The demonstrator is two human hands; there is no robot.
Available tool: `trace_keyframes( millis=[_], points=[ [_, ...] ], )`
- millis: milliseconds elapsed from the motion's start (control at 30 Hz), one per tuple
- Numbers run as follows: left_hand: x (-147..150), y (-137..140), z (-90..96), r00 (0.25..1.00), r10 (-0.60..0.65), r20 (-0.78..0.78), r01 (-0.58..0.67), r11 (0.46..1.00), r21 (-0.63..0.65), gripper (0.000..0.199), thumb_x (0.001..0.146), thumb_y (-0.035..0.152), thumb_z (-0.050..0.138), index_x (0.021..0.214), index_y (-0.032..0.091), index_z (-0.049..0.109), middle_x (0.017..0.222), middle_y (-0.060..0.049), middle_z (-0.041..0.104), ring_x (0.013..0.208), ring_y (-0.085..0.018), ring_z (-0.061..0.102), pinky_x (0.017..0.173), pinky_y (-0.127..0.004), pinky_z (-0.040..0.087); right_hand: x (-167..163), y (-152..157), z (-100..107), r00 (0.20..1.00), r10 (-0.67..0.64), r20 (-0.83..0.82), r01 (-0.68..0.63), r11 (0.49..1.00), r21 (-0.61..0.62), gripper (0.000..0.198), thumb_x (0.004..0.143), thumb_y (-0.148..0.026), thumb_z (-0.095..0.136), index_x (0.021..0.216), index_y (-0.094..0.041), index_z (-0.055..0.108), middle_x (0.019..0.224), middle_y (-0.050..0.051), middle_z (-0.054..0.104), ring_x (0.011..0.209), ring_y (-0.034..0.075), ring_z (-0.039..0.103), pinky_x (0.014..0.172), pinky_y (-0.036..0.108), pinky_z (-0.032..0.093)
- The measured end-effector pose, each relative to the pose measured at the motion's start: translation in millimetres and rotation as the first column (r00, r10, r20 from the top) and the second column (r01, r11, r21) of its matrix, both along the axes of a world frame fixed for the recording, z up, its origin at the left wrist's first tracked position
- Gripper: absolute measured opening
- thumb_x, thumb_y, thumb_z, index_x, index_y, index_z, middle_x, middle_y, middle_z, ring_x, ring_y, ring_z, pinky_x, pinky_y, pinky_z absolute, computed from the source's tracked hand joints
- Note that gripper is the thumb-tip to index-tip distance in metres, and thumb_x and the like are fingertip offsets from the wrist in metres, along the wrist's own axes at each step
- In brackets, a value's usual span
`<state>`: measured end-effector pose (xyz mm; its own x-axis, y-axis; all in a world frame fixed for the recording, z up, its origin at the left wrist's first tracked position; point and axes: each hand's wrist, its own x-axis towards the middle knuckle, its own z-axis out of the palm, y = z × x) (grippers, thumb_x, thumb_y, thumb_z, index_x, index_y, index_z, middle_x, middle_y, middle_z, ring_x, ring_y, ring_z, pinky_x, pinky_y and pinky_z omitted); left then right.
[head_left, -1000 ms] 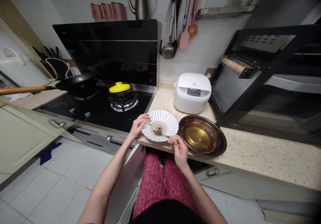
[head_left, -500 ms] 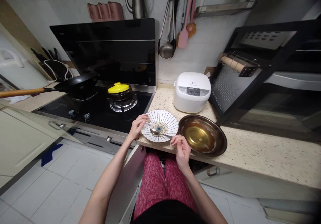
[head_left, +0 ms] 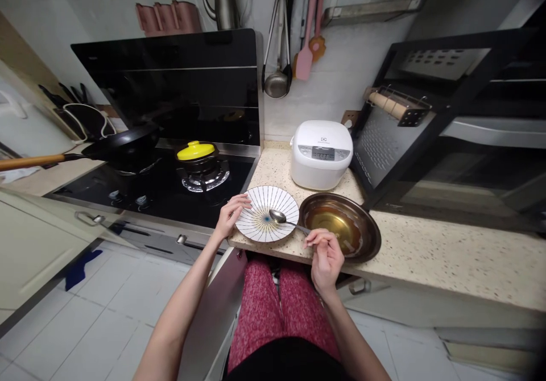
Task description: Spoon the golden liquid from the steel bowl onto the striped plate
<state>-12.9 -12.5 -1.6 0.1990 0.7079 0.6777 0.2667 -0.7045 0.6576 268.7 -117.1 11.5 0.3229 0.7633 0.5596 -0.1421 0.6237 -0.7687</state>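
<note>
A white plate (head_left: 277, 198) with thin dark radiating lines lies at the counter's front edge. My left hand (head_left: 232, 213) grips its left rim, the fingertips lying over the edge. A metal spoon (head_left: 278, 216) is in my right hand (head_left: 326, 256), the fingers closed around its handle. Its bowl hangs over the right half of the plate, pointing left. Just right of the plate, partly behind my right hand, stands a brown metal basin (head_left: 370, 230) with a golden inner bottom.
A white rice cooker (head_left: 322, 156) stands behind the plate and basin. To the left, a small pot with a yellow lid (head_left: 195, 151) sits on the stove, beside a black wok (head_left: 123, 145) with a wooden handle. A dark oven (head_left: 478, 170) bounds the right side.
My right hand has moved right with the spoon, so its bowl has shifted from the plate's middle toward the right side. My left hand stays at the plate's rim.
</note>
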Motion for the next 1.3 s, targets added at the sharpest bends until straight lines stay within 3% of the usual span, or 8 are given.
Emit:
trace_keyframes(
  millis=[433, 733, 1000, 1300],
  points=[
    [-0.5, 0.5, 1.3, 1.000, 0.010, 0.003, -0.010, 1.000, -0.016, 0.039, 0.103, 0.045, 0.053, 0.096, 0.019, 0.082, 0.110, -0.014, 0.078, 0.127, -0.034, 0.064, 0.112, -0.058, 0.046, 44.0, -10.6, 15.4, 0.958, -0.285, -0.004, 0.285, 0.958, 0.006, 0.028, 0.105, -0.034, 0.054, 0.081, -0.021, 0.057, 0.086, 0.002, 0.061, 0.068, 0.014, 0.058, 0.063, 0.029, 0.050],
    [-0.4, -1.2, 2.7, 1.000, 0.010, -0.010, -0.010, 1.000, -0.010, 0.036, 0.104, 0.040, 0.052, 0.097, 0.019, 0.081, 0.111, -0.014, 0.078, 0.127, -0.033, 0.063, 0.112, -0.057, 0.047, 48.5, -8.0, 12.5, 0.915, -0.386, 0.115, 0.385, 0.923, 0.030, 0.028, 0.106, -0.033, 0.051, 0.083, -0.020, 0.060, 0.086, 0.003, 0.063, 0.069, 0.014, 0.059, 0.064, 0.029, 0.050],
    [-0.6, -0.6, 2.6, 1.000, 0.006, -0.004, -0.006, 1.000, -0.011, 0.037, 0.103, 0.042, 0.053, 0.097, 0.019, 0.081, 0.111, -0.014, 0.078, 0.128, -0.033, 0.063, 0.112, -0.058, 0.047, 49.6, -6.2, 5.9, 0.871, -0.352, 0.343, 0.344, 0.935, 0.087, 0.029, 0.107, -0.031, 0.047, 0.082, -0.022, 0.060, 0.082, 0.004, 0.065, 0.073, 0.017, 0.061, 0.069, 0.032, 0.050],
    [0.1, -1.4, 3.4, 1.000, 0.008, -0.009, -0.008, 1.000, -0.014, 0.037, 0.104, 0.041, 0.052, 0.098, 0.019, 0.081, 0.112, -0.014, 0.078, 0.128, -0.033, 0.063, 0.112, -0.057, 0.047, 51.0, -9.9, 16.3, 0.779, -0.331, 0.533, 0.168, 0.928, 0.332, 0.023, 0.101, -0.015, 0.048, 0.086, -0.024, 0.063, 0.075, 0.003, 0.067, 0.071, 0.018, 0.064, 0.069, 0.034, 0.051]
  ],
)
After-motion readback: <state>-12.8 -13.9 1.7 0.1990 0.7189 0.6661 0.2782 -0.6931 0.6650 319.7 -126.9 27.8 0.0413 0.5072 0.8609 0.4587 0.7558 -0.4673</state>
